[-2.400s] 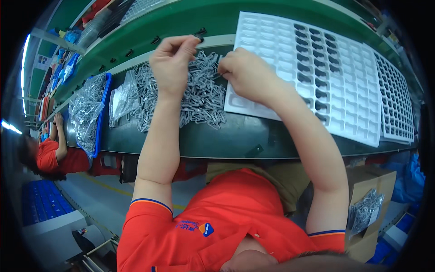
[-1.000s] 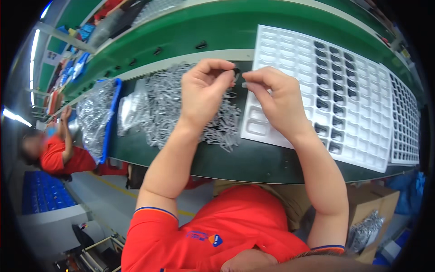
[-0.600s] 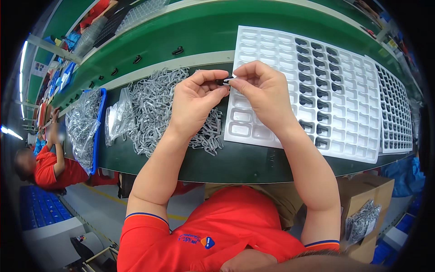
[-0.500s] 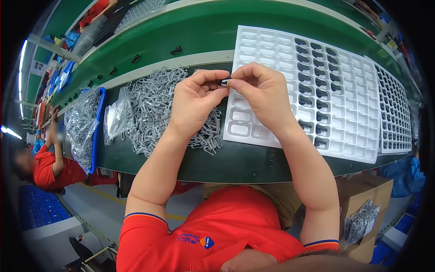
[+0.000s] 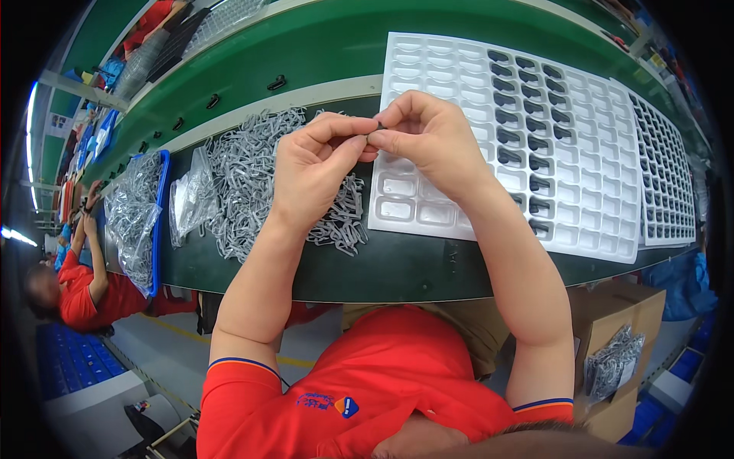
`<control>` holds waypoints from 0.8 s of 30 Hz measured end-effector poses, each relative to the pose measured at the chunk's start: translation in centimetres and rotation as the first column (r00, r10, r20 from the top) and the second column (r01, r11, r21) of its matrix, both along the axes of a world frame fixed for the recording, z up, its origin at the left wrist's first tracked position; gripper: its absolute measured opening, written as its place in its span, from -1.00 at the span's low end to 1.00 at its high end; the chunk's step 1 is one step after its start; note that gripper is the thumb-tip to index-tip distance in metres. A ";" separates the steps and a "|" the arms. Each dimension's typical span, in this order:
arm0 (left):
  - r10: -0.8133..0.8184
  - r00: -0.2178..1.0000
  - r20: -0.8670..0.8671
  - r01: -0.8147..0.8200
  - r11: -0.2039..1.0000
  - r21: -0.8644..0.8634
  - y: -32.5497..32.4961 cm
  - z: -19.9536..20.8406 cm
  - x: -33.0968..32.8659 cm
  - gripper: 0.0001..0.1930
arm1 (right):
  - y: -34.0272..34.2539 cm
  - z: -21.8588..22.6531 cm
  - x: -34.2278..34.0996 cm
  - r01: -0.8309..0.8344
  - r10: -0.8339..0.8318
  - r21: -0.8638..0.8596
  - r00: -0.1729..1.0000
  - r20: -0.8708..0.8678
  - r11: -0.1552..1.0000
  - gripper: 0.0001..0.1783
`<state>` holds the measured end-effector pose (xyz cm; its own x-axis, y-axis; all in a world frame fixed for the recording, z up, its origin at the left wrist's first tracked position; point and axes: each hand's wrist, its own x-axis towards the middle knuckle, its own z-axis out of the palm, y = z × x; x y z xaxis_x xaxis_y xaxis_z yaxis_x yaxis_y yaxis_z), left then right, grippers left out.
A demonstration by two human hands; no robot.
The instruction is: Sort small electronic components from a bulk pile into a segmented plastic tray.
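Observation:
In front of me my left hand [image 5: 315, 164] and my right hand [image 5: 434, 147] meet, the fingertips of both pinching a small black part [image 5: 378, 126]. Fingers cover most of it, so its full shape is hidden. Left of and below my left hand spreads a loose heap of grey hook-shaped pieces [image 5: 243, 164]. My right hand is above the left side of a white moulded tray [image 5: 397, 208]. Black parts [image 5: 506, 118] fill much of a few columns of its pockets; other pockets hold nothing.
A second tray [image 5: 641, 164], full of black parts, lies at the right. Black pieces [image 5: 277, 83] sit spaced along the green strip behind. Left of the heap are a clear bag [image 5: 191, 195] and a blue bin [image 5: 164, 191]. Another person [image 5: 92, 287] works at far left.
My hands stay together, and the black part is now more covered by the fingers. The bench view has shifted slightly left and up. Black pieces on the strip appear farther left.

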<state>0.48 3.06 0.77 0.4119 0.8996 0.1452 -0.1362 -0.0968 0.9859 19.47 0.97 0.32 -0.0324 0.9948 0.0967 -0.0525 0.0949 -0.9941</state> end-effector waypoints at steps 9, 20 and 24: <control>0.143 0.937 -0.319 -0.054 0.961 0.272 0.6 0.7 -0.9 -0.83 | -0.3 -0.2 -0.7 0.019 -0.070 0.216 0.970 0.232 0.976 -0.81; 0.472 0.612 -0.634 0.060 0.772 0.633 14.4 1.4 -0.2 -0.71 | -1.3 0.6 -1.3 -0.219 -0.164 0.307 0.499 0.851 0.926 -0.79; 0.447 0.508 -0.736 0.098 0.819 0.565 18.1 -0.2 0.7 -0.70 | -1.1 0.1 -1.5 -0.293 -0.161 0.323 0.467 0.870 0.900 -0.82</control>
